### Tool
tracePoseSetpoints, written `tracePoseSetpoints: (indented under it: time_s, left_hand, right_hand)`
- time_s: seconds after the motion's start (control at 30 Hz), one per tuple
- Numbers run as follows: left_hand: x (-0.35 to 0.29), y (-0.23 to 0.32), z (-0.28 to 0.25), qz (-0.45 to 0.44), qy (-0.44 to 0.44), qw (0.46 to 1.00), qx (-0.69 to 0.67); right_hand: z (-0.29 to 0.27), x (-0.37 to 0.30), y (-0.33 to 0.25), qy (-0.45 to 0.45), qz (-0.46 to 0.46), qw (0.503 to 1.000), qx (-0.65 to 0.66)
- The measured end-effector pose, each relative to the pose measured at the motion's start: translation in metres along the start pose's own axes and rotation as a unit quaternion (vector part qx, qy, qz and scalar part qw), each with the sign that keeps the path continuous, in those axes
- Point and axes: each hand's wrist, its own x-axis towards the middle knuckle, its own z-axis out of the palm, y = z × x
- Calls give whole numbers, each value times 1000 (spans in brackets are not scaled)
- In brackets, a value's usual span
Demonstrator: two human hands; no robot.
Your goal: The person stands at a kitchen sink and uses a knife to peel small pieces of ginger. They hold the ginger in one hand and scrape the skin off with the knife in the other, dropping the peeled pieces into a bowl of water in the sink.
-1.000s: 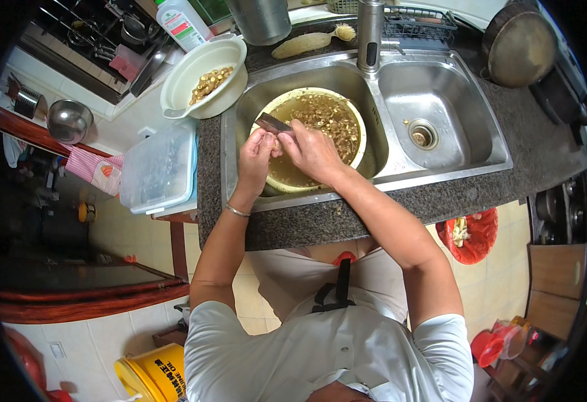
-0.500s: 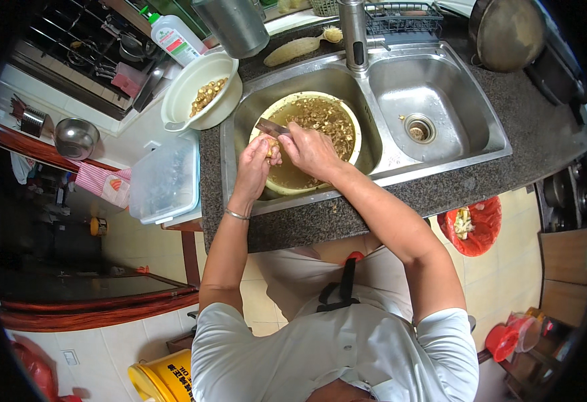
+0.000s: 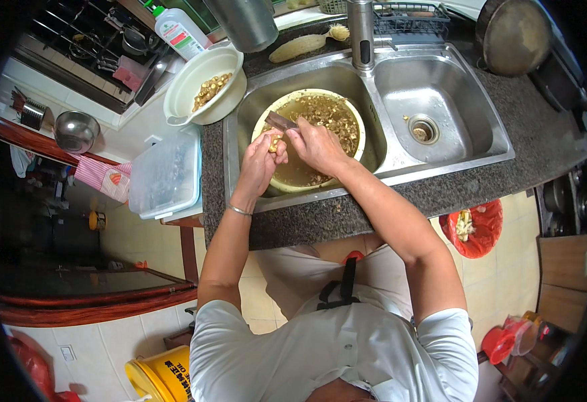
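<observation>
Both my hands work over a cream basin (image 3: 355, 122) of brownish water and small food pieces that sits in the left bowl of the steel sink (image 3: 501, 144). My left hand (image 3: 260, 164) pinches a small pale piece (image 3: 275, 143) between its fingers. My right hand (image 3: 317, 146) grips a knife whose dark blade (image 3: 279, 120) points up and left, touching the piece. A thin metal bangle (image 3: 239, 210) circles my left wrist.
A white bowl (image 3: 196, 74) with tan pieces stands left of the sink, a clear lidded box (image 3: 166, 175) below it. A faucet (image 3: 359, 27), brush (image 3: 309, 43), steel pot (image 3: 243, 21), bottle (image 3: 178, 31) and dark pan (image 3: 511, 33) line the back. A red bag (image 3: 477, 228) lies on the floor.
My hands stay over the basin and keep the knife against the small piece. The view has shifted slightly, so the sink now sits lower in it.
</observation>
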Motion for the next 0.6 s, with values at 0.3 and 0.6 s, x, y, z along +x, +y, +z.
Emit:
tracePoseSetpoints:
  time_s: [0.3,0.6]
  left_hand:
    - [31,1,-8,-155,57,952,259]
    - [71,-72,-33,-141,-146,459,865]
  right_hand:
    - [-2,5,14,-10,80,993,-85]
    - [-10,7,31,12,112,990,-89]
